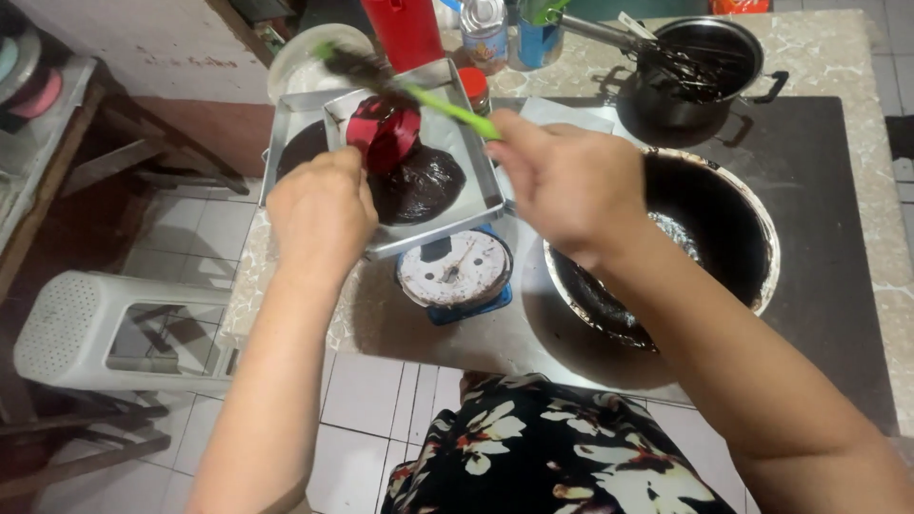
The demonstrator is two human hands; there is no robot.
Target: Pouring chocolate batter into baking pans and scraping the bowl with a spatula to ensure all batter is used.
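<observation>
I see left hand (321, 211) tipping the red plastic cup (386, 138), right hand (562, 181) gripping the green silicone spatula (447, 109); dark batter (419, 186) may overshoot the rectangular metal tray (481, 190) onto the counter (400, 324).

A small red plastic measuring cup (386, 136), smeared with dark chocolate batter, is tipped mouth-down over a rectangular metal baking pan (466, 181) that sits on a kitchen scale. A thick dark brown pool of batter (419, 186) lies in the pan. A green-handled spatula (447, 109) with a batter-coated blade angles into the cup.
</observation>
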